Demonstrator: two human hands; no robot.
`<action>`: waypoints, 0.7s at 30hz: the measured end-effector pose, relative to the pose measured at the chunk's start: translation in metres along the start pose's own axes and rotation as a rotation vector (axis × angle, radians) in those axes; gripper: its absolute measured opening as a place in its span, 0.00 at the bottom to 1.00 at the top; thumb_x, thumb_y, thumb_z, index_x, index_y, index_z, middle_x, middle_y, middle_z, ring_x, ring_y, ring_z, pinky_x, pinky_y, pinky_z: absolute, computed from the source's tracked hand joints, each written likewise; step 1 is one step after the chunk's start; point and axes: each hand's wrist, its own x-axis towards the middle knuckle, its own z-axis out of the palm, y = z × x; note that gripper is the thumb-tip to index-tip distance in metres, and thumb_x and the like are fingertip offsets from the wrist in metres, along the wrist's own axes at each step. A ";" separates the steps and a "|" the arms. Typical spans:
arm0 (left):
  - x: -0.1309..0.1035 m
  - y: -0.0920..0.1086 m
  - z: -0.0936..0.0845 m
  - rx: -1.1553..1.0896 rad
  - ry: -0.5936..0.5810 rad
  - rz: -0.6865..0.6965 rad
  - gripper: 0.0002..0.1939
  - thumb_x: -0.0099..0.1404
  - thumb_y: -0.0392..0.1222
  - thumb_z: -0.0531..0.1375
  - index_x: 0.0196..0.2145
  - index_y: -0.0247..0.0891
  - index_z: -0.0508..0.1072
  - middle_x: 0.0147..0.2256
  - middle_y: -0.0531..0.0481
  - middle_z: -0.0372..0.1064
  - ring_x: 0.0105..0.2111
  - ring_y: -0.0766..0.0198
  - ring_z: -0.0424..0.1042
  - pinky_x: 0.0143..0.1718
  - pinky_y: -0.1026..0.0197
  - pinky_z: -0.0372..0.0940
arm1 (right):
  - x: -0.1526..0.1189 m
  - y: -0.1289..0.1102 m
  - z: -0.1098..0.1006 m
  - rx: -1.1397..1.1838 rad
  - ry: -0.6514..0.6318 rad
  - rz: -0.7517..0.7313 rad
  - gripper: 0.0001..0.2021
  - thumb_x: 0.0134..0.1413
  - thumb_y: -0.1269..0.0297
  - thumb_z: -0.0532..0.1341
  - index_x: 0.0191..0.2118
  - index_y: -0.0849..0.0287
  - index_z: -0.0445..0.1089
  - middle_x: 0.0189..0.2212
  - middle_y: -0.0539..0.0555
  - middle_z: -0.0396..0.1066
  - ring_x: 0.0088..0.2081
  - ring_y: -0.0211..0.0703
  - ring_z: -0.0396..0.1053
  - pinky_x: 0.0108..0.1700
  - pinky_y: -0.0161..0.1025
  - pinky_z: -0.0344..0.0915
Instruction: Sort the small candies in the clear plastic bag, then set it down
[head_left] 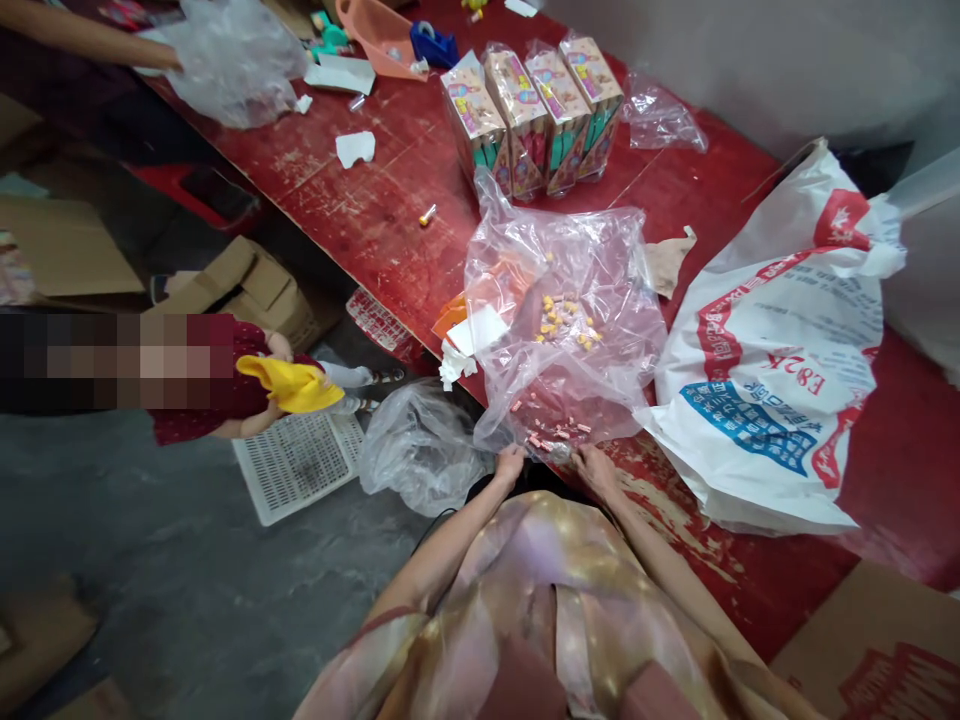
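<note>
across from four boxes (517, 95), left hand (509, 466) and right hand (596, 473) pinch one bag (510, 385) in fingers (512, 453).

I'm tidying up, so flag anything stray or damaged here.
One small yellow-ended piece lies alone on the red table, apart from the yellow pieces clustered at the clear bag. Worn paint also shows beside the right forearm.

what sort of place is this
Probably a small packing workshop: a worn red table holds a row of boxed goods and a clear bag of small pieces, with cardboard boxes on the floor side.
</note>
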 end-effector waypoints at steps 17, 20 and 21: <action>-0.022 0.001 -0.022 -0.051 -0.152 0.199 0.07 0.54 0.39 0.51 0.21 0.37 0.66 0.28 0.53 0.69 0.33 0.64 0.66 0.38 0.62 0.59 | 0.076 -0.033 -0.057 -0.445 0.051 -0.096 0.19 0.65 0.65 0.42 0.51 0.65 0.65 0.48 0.68 0.67 0.43 0.49 0.70 0.38 0.39 0.61; -0.024 0.006 -0.023 -0.085 -0.172 0.176 0.08 0.53 0.41 0.51 0.22 0.37 0.66 0.29 0.52 0.70 0.33 0.64 0.66 0.35 0.63 0.59 | 0.067 -0.033 -0.055 -0.459 -0.015 -0.159 0.19 0.65 0.55 0.45 0.47 0.60 0.68 0.44 0.63 0.71 0.42 0.48 0.71 0.38 0.37 0.61; -0.025 0.008 -0.023 -0.093 -0.179 0.169 0.08 0.53 0.42 0.51 0.22 0.37 0.66 0.29 0.52 0.69 0.33 0.64 0.66 0.35 0.63 0.59 | 0.062 -0.034 -0.050 -0.462 -0.054 -0.188 0.19 0.63 0.51 0.49 0.44 0.59 0.70 0.42 0.62 0.72 0.41 0.47 0.71 0.38 0.37 0.61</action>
